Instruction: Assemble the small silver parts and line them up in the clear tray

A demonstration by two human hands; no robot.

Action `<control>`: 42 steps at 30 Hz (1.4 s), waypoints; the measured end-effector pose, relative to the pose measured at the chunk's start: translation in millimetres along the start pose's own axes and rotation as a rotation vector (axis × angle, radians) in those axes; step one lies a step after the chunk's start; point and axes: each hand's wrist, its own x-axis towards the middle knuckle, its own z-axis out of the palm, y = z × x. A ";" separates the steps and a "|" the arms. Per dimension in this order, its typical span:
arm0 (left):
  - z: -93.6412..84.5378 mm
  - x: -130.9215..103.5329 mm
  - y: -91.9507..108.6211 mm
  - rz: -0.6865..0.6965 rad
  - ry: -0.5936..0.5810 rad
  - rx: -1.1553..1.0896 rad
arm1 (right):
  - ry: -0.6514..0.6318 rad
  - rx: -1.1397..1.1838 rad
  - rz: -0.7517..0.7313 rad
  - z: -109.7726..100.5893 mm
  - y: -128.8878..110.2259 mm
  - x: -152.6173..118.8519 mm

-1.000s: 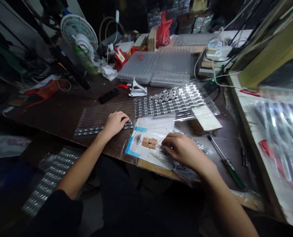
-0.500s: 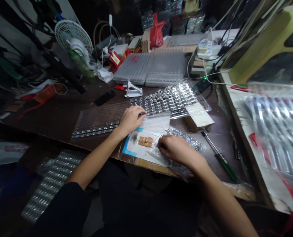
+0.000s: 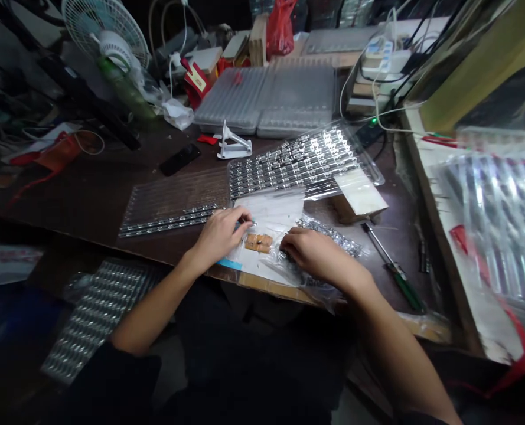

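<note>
Left hand (image 3: 222, 233) pinched one shiny bit (image 3: 253, 224); right hand (image 3: 305, 249) narrow, holding unclear. Behind orange block (image 3: 258, 242): brown table (image 3: 133, 168), one fan (image 3: 107, 32).

The landmark is the small orange-brown block (image 3: 258, 242) on the desk (image 3: 156, 230). Just left of it, the left hand (image 3: 224, 230) pinches a small shiny piece (image 3: 253, 224); just right of it, the right hand (image 3: 304, 248) reaches into small metal parts (image 3: 333, 236). Beyond it lies a clear tray (image 3: 297, 162) of metal pieces, and well to its right a green-handled screwdriver (image 3: 406, 289).
</note>
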 end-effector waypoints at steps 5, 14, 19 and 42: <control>22.1 -32.0 -1.3 -0.020 0.036 0.002 | -0.053 0.030 0.096 -5.1 2.9 3.1; 24.9 -32.7 -1.0 -0.019 0.161 -0.310 | 0.155 0.170 0.148 -1.2 1.7 11.9; 26.5 -30.8 -3.7 0.024 0.102 -0.314 | 0.127 0.165 0.063 5.3 -5.4 15.3; 27.4 -44.1 -8.8 -0.074 0.278 -0.278 | 0.033 0.119 -0.107 31.2 -21.6 25.1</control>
